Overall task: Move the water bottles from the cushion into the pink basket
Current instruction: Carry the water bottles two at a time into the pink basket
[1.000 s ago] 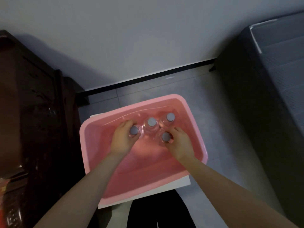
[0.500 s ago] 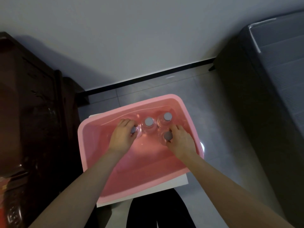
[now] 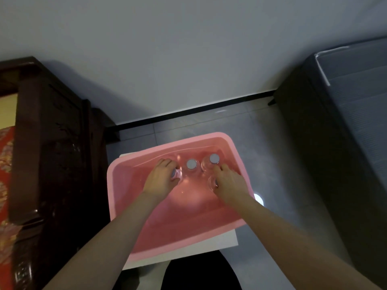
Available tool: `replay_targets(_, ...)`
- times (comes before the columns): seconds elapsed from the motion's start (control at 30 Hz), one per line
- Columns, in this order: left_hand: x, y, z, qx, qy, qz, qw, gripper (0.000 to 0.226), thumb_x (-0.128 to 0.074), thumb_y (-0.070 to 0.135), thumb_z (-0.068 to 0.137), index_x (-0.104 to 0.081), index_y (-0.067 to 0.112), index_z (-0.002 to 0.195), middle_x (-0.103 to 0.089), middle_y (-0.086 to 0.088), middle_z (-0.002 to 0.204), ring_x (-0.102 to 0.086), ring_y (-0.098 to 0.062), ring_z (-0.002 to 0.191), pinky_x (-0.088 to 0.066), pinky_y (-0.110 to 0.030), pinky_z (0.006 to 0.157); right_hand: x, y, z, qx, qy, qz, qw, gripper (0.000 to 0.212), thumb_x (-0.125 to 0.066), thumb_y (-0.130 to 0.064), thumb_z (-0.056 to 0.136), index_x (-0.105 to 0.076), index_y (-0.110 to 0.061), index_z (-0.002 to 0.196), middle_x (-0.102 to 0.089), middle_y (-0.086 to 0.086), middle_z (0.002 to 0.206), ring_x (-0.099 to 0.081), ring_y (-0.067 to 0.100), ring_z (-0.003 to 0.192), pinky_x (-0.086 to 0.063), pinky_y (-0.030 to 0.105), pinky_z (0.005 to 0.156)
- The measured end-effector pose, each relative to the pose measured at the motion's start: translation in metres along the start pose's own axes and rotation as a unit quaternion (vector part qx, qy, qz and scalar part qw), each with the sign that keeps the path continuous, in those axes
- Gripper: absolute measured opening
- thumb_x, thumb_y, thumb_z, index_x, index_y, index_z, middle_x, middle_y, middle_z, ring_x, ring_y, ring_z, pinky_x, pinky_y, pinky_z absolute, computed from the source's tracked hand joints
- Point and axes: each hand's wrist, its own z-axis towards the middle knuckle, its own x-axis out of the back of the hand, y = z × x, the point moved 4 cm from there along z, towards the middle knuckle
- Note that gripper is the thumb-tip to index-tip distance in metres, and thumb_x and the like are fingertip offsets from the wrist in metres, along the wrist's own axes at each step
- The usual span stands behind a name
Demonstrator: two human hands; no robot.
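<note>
The pink basket [image 3: 125,206] sits on a white surface below me. Several clear water bottles with grey caps stand upright at its far side. My left hand [image 3: 161,178] is closed over the top of the leftmost bottle [image 3: 177,174]. My right hand [image 3: 228,183] grips the near-right bottle [image 3: 212,183], covering its cap. Two more bottles stand free between and behind the hands: a middle bottle [image 3: 191,164] and a far-right bottle [image 3: 214,158]. The cushion is barely visible.
Dark carved wooden furniture [image 3: 52,164] stands close on the left, with red patterned fabric [image 3: 6,164] at the frame's edge. A dark grey sofa or bed [image 3: 345,143] fills the right. Grey tiled floor [image 3: 272,153] and a white wall lie beyond the basket.
Both hands have pushed a little further down and forward over their bottles, so the two caps under them are now mostly covered. The basket and the other two bottles stay put.
</note>
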Motion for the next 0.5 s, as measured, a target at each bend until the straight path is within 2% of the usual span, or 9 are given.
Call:
replay_targets(0.07,0.010,0.006,0.001,-0.013,-0.003,-0.006,1.000,0.036,-0.075,0.017,0.072,-0.062,0.008,0.105,-0.062,-0.006,0.107,-0.051,-0.026,0.106,-0.041,-0.034,0.087,0.019,-0.003,0.004,0.005,0.008,-0.009,1.000,0.044,-0.057,-0.025,0.083,-0.047,-0.016,0.125,-0.051,0.007,0.119,-0.052,0.029,0.110,-0.045,0.038,0.075)
replay_targets(0.17,0.046,0.021,0.006,-0.034,0.031,-0.006,0.999,0.037,-0.076,0.019,0.073,-0.062,0.011,0.107,-0.061,-0.004,0.109,-0.052,-0.025,0.106,-0.037,-0.026,0.086,0.071,-0.011,0.009,0.014,0.070,0.030,0.997,0.033,-0.056,-0.033,0.084,-0.054,-0.015,0.112,-0.052,0.005,0.115,-0.048,0.026,0.114,-0.046,0.037,0.075)
replay_targets(0.3,0.119,0.046,0.008,-0.041,0.119,-0.009,0.992,0.036,-0.075,0.024,0.077,-0.062,0.010,0.108,-0.063,-0.003,0.108,-0.054,-0.024,0.105,-0.037,-0.025,0.090,0.157,-0.031,0.003,0.077,0.180,0.079,0.977,0.037,-0.057,-0.032,0.088,-0.058,-0.011,0.118,-0.056,0.008,0.118,-0.047,0.028,0.116,-0.045,0.042,0.089)
replay_targets(0.4,0.178,0.053,-0.011,-0.005,0.203,-0.025,0.979,0.037,-0.073,0.026,0.081,-0.061,0.010,0.112,-0.062,-0.004,0.109,-0.054,-0.023,0.106,-0.031,-0.017,0.089,0.205,-0.054,-0.008,0.128,0.237,0.096,0.958,0.038,-0.054,-0.033,0.093,-0.059,-0.010,0.122,-0.057,0.009,0.126,-0.046,0.028,0.121,-0.040,0.043,0.099)
replay_targets(0.5,0.228,0.042,-0.055,0.053,0.279,-0.047,0.958,0.042,-0.069,0.030,0.084,-0.058,0.012,0.121,-0.061,-0.004,0.115,-0.053,-0.021,0.109,-0.034,-0.020,0.092,0.227,-0.079,-0.019,0.178,0.264,0.132,0.939,0.038,-0.051,-0.034,0.096,-0.060,-0.011,0.125,-0.057,0.008,0.132,-0.045,0.027,0.125,-0.038,0.041,0.103)
